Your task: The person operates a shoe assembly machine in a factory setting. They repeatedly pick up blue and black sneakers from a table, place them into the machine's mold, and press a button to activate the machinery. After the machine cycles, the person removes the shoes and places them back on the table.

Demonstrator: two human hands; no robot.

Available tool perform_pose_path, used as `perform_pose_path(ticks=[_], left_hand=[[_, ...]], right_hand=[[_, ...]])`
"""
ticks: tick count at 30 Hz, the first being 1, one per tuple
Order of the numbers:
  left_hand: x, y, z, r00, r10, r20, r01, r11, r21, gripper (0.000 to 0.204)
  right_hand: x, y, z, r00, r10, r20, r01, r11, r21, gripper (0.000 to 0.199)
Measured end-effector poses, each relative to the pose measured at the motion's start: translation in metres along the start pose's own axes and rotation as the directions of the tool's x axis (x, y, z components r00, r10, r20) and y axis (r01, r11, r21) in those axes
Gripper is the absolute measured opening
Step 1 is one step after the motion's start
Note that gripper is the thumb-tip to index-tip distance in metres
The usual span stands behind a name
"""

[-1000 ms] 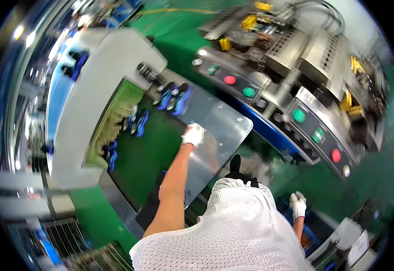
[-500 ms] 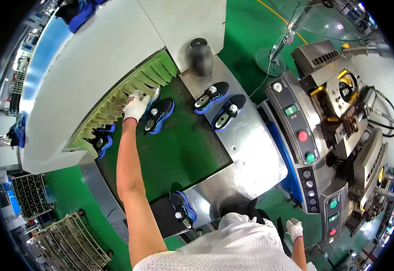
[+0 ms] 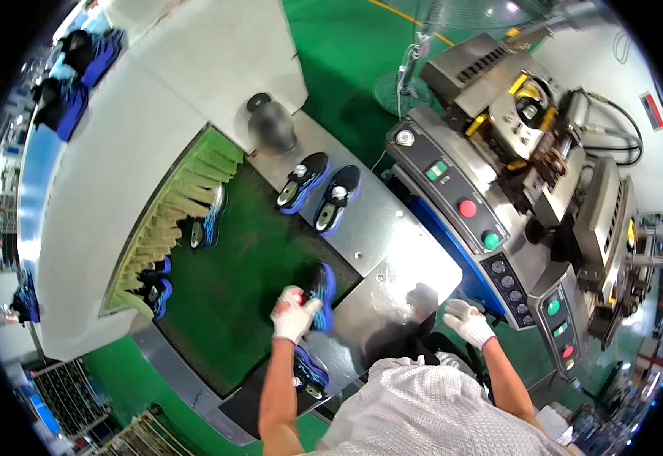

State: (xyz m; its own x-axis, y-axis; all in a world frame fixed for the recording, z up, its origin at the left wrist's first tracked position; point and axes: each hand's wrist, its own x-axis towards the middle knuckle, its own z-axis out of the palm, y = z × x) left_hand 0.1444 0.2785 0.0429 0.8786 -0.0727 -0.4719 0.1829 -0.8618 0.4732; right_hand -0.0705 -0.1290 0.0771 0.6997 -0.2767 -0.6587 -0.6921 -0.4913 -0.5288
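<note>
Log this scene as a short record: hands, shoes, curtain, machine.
Left hand: gloved, gripping a black-and-blue sneaker
Right hand: gloved, open, apparently empty, near the metal table's corner
Metal table: two sneakers side by side
Strip curtain: green, more sneakers beside it
Machine: control panel with red and green buttons

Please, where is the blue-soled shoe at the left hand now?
In the head view, the blue-soled shoe is below the picture's middle, against the right side of the left hand, with another shoe just below it.
</note>
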Motion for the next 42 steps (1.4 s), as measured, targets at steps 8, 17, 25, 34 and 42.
perform_pose_path(ticks=[8,17,25,34,42], left_hand=[[-0.11,0.202,-0.005,0.8,0.527,0.288,-0.154,0.643,-0.75,0.06],[-0.03,0.47,0.002,0.369,0.929,0.021,-0.815,0.334,-0.474,0.068],[0.146,0.679,0.119,0.404,0.914,-0.037,-0.912,0.406,0.057,0.074],[0.221,0.756,0.193,0.63,0.776,0.005,-0.741,0.6,0.303,0.061],[0.1,0.704,0.034,0.589,0.787,-0.185,-0.794,0.606,0.046,0.069]], right_hand=[[-0.014,-0.059,-0.023,0.82,-0.351,0.453,-0.333,0.351,0.875,0.065],[-0.051,-0.046,-0.188,0.89,-0.451,0.065,-0.219,-0.299,0.929,0.034],[-0.079,0.028,-0.263,0.904,-0.196,-0.38,0.335,-0.229,0.914,0.093],[-0.117,0.034,-0.3,0.865,-0.275,-0.42,0.263,-0.465,0.846,0.097],[-0.074,-0.012,-0.312,0.879,-0.102,-0.465,0.442,-0.191,0.877,0.077]])
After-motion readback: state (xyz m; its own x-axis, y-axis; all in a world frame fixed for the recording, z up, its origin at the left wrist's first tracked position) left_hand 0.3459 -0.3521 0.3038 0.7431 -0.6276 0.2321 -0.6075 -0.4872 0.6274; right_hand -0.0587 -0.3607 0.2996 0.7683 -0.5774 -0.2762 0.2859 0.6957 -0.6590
